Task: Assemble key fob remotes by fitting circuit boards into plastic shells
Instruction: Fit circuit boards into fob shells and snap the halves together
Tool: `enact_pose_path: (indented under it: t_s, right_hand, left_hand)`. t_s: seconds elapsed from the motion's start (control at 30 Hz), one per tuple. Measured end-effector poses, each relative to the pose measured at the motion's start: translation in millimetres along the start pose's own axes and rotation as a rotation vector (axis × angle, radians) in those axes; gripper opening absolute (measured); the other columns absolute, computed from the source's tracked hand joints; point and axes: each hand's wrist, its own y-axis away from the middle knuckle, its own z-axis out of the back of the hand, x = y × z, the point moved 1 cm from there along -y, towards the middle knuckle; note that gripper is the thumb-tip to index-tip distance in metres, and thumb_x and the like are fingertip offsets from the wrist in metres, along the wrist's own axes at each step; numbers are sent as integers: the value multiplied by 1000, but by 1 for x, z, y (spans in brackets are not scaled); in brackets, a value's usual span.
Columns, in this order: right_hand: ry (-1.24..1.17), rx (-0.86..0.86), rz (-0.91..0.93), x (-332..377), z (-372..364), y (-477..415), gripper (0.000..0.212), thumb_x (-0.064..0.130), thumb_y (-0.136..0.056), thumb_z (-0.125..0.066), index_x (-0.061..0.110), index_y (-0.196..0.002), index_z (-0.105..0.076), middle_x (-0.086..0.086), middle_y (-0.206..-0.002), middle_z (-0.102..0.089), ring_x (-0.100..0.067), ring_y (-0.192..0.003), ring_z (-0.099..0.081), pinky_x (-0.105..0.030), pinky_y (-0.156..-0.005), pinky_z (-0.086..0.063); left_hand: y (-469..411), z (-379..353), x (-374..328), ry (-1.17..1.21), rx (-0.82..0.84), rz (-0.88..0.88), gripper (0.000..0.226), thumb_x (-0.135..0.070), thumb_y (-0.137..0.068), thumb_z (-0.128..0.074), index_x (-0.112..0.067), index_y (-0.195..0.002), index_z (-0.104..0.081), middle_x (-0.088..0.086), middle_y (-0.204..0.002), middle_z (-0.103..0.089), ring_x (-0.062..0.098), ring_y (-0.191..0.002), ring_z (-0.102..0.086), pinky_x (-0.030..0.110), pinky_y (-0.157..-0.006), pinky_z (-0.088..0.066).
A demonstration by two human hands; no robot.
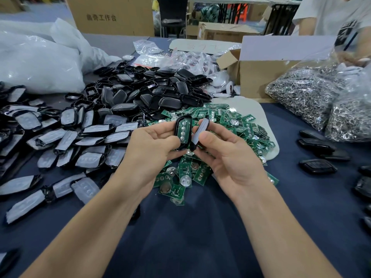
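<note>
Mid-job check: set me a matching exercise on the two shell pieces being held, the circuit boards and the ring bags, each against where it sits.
Things:
1. shell with board fitted
2. grey-padded shell half
3. loose circuit boards
4. bags of metal rings

Places:
A. far right of the table
B. gripped in the right hand
C. heaped mid-table
D. gripped in the left hand

Pairs: 1-D, 2-B, 3-C, 4-A

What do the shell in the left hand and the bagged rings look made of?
Shell: glossy black moulded plastic, judging by its sheen and thin rim. Rings: probably bright metal, judging by the silver glints.
</note>
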Motion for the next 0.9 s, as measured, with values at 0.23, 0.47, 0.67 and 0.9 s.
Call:
enact_pose_path:
  t_s: [0.23, 0.47, 0.67, 0.9]
  right_hand:
    - [5, -7, 5, 0, 1, -1, 33, 1, -77, -77, 7, -109, -74, -10, -99, -79, -14, -79, -75, -24, -74, -62]
    - [61, -61, 67, -3, 3, -2, 34, -5, -84, -75, 1, -117, -72, -13, -98, -79, -18, -84, -76, -31, -81, -63]
    - [137, -67, 90, -3, 5, -2, 31, -8, -85, -73, 0, -115, -73, -18, -102, -79, -23, -88, -76, -35, -83, -64]
    - [225, -68, 158, -6, 5, -2, 26, -5, -81, -80, 9, -103, -78, -11, -94, -80, -24, -87, -79, -33, -78, -64]
  left_hand:
    - [1, -2, 4, 42, 3, -13, 33, 10, -97, -59, -14, -110, -77, 1, -106, -81, 14, -100, -77, 22, -76, -61]
    - [3, -4, 5, 5, 16, -64, 39, 10, -95, -62, -24, -107, -75, -2, -106, -81, 13, -101, -77, 24, -80, -61]
    - [4, -5, 2, 28, -1, -29, 36, 10, -96, -60, -21, -102, -76, 0, -101, -81, 13, -96, -78, 21, -75, -61]
    - [6, -7, 2, -72, 13, -86, 44, 13, -96, -59, -27, -101, -76, -4, -99, -81, 10, -93, -78, 18, -74, -60]
